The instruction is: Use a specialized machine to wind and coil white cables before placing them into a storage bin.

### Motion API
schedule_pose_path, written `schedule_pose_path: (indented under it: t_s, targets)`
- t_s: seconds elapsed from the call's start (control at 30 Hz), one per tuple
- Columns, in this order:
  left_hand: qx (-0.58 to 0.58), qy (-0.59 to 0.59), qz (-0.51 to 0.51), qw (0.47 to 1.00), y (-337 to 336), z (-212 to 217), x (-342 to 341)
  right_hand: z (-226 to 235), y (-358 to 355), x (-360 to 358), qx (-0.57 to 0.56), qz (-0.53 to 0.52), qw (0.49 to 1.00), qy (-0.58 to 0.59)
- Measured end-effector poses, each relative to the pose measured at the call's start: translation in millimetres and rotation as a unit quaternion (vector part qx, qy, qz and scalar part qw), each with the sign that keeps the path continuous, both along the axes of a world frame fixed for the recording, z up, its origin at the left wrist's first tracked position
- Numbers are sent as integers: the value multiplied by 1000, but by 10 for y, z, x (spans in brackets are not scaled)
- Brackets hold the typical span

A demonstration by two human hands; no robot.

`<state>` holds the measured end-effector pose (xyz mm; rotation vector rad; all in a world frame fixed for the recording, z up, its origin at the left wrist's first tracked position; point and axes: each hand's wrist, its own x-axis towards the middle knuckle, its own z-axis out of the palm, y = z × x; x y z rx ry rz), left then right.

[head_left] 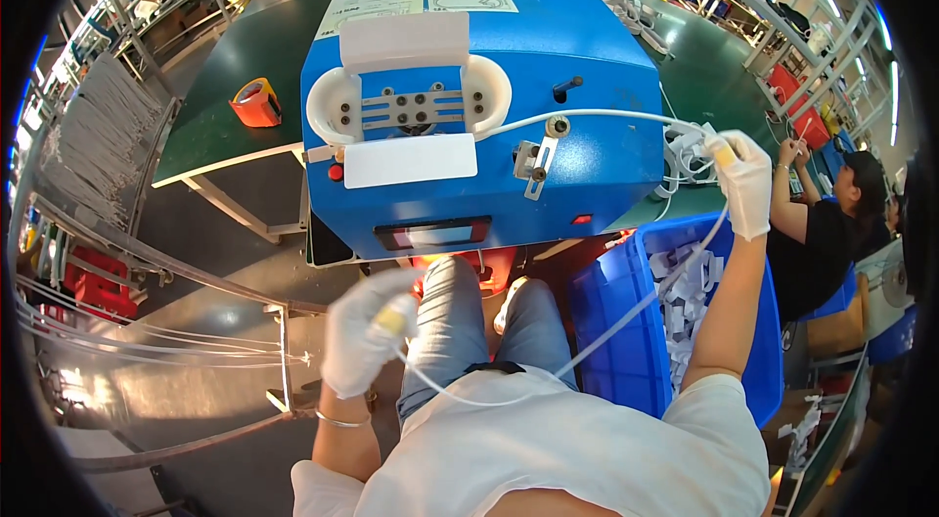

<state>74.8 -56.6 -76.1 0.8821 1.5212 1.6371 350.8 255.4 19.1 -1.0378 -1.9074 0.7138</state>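
A thin white cable (626, 319) runs from hand to hand, sagging across my lap. My left hand (364, 333), white-gloved with yellowish fingertips and slightly blurred, closes on one end, low at left. My right hand (741, 179), gloved too, pinches the cable beside the right side of a blue machine (469, 214). From there another stretch of cable (587, 113) crosses the machine top, passing the small roller (558, 127), to the white two-lobed winding head (489, 94). Flat white plates stand before and behind that head.
A blue bin (611, 321) of small white parts stands right of my legs. An orange-and-yellow tape roll (256, 104) sits on the green table (220, 116). Many white cables hang on a rack (98, 145) at left. A co-worker (822, 233) sits at right; another works across the table.
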Motion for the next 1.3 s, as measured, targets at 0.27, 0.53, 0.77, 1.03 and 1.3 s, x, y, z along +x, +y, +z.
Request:
schedule_pose_path:
  t_s: [0.27,0.53,0.77,1.03,1.3]
  targets:
    - [-144,-47,-276,949,310,-618,556,-89,-214,175,-84,14,995,-43]
    - [-160,-85,-332,926,422,-1081,737,-126,-361,-55,-181,116,975,50]
    - [-218,124,-239,938,296,-1422,557,13,-582,-518,-234,169,955,69]
    - [-266,127,-249,923,136,-1519,483,-7,-639,-539,-242,193,948,80]
    - [-166,79,-318,930,451,-1354,671,-70,-638,-552,-271,174,942,96]
